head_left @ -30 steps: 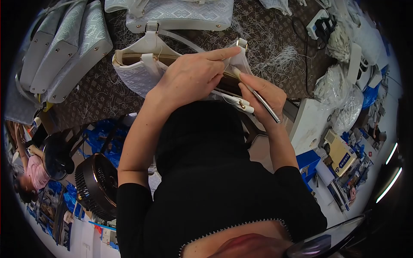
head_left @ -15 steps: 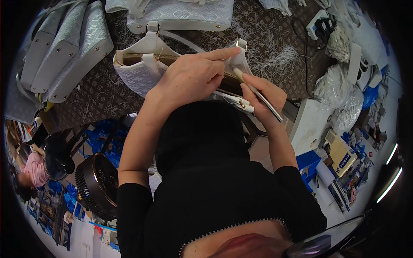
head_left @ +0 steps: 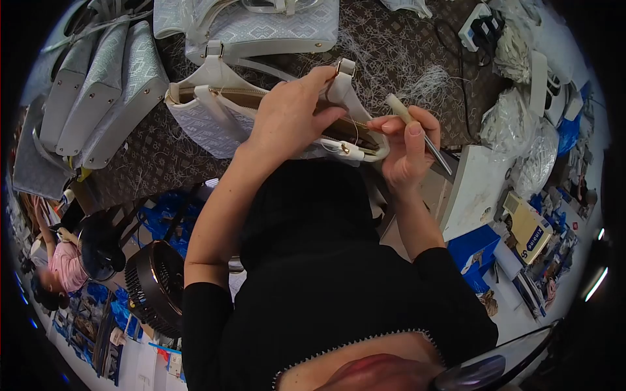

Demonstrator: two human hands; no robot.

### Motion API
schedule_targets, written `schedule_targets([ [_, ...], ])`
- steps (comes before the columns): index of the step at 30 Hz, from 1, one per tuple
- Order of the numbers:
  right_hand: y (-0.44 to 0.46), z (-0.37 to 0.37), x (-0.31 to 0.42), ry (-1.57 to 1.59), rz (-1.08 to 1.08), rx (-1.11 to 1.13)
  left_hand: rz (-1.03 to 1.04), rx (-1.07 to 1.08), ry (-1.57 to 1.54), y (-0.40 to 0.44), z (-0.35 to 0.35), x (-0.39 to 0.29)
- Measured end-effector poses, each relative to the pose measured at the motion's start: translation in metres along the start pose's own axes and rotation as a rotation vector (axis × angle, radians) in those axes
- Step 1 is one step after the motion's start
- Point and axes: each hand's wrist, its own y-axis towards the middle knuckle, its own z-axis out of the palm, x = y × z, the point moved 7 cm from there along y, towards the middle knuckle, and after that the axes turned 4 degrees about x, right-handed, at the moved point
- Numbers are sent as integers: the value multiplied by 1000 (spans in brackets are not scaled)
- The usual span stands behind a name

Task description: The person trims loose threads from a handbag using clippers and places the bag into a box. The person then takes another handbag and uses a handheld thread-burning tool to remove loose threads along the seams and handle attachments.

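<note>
BOTH HANDS AT THE OPEN WHITE HANDBAG (head_left: 218, 124)

And here's the L hand (head_left: 287, 120), fingers closed on the bag's upper side nr the strap ring (head_left: 340, 67), thumb by the opening! R hand (head_left: 411, 146) has a slim tool (head_left: 438, 155) gripped btwn thumb & fingers, pale end angled up twd the table, metal end down twd the white box (head_left: 466, 189). Thin thread (head_left: 356, 127) shows btwn the hands, nr the R fingertips. Bag's tilted at the nr edge of the patterned table (head_left: 147, 153), right in front of the black top (head_left: 306, 260), zip opening facing up. More bags (head_left: 107, 91) lean together far L, another bag (head_left: 274, 29) just beyond, loose threads (head_left: 427, 85) & a power strip (head_left: 475, 27) over R, black fan (head_left: 155, 280) low L, plus a person in pink (head_left: 67, 266) behind it
</note>
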Motion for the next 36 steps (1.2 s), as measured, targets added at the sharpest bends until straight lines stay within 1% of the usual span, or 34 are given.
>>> schedule_targets([
  [1, -2, 3, 2, 1, -10, 13, -50, 67, -120, 2, 4, 4],
  [2, -3, 4, 4, 1, -21, 26, -49, 65, -118, 4, 3, 7],
  [3, -2, 3, 6, 2, -23, 26, 34, 123, -156, 7, 3, 5],
  [4, 0, 9, 13, -23, -101, 103, 116, 179, -196, 10, 3, 2],
  [5, 1, 15, 21, -48, -178, 183, 115, 175, -195, 14, -1, 1],
  [6, 9, 17, 26, -46, -179, 187, 152, 323, -133, 17, 2, -4],
  [7, 17, 27, 43, -184, -322, 282, 188, 472, -69, 17, 6, -9],
  [8, 22, 39, 57, -324, -465, 373, 166, 544, -87, 16, 7, -14],
  [9, 30, 42, 60, -361, -456, 341, 167, 544, -84, 17, 4, -18],
  [10, 33, 40, 58, -360, -460, 341, 184, 587, -6, 17, 5, -22],
  [11, 38, 39, 52, -488, -425, 371, 199, 627, 74, 16, 6, -23],
  [12, 40, 40, 44, -613, -388, 403, 195, 620, 78, 14, 4, -21],
  [13, 39, 42, 35, -537, -363, 395, 276, 519, 109, 10, -3, -23],
  [14, 38, 41, 24, -530, -361, 401, 354, 421, 139, 5, -7, -25],
  [15, 36, 43, 15, -577, -421, 449, 346, 419, 139, -1, -2, -21],
  [16, 33, 47, 9, -623, -484, 496, 329, 275, 120, -5, -6, -18],
  [17, 32, 53, 8, -674, -525, 490, 311, 133, 102, -9, -12, -15],
  [18, 32, 57, 3, -669, -522, 492, 305, 133, 103, -15, -9, -12],
  [20, 29, 64, 2, -708, -652, 469, 402, -212, 218, -31, -26, -20],
  [21, 28, 66, 0, -706, -654, 475, 399, -219, 219, -40, -27, -20],
  [23, 28, 64, -3, -617, -601, 388, 363, -427, 47, -74, -50, -17],
  [24, 25, 69, -4, -616, -603, 395, 329, -401, 27, -87, -52, -18],
  [26, 27, 66, -8, -500, -467, 217, 221, -402, -124, -98, -46, -26],
  [29, 24, 88, -4, -445, -460, 202, 135, -286, 12, -113, -38, -40],
  [30, 22, 93, -4, -396, -436, 193, 139, -275, 138, -118, -43, -37],
  [32, 16, 107, -7, -350, -421, 244, 63, -277, 119, -131, -64, -26],
  [33, 12, 114, -8, -307, -409, 281, 64, -294, 209, -135, -73, -29],
  [34, 6, 121, -5, -277, -404, 360, 50, -308, 218, -143, -79, -26],
  [36, -2, 122, -7, -223, -373, 407, 65, -263, 207, -158, -84, -23],
])
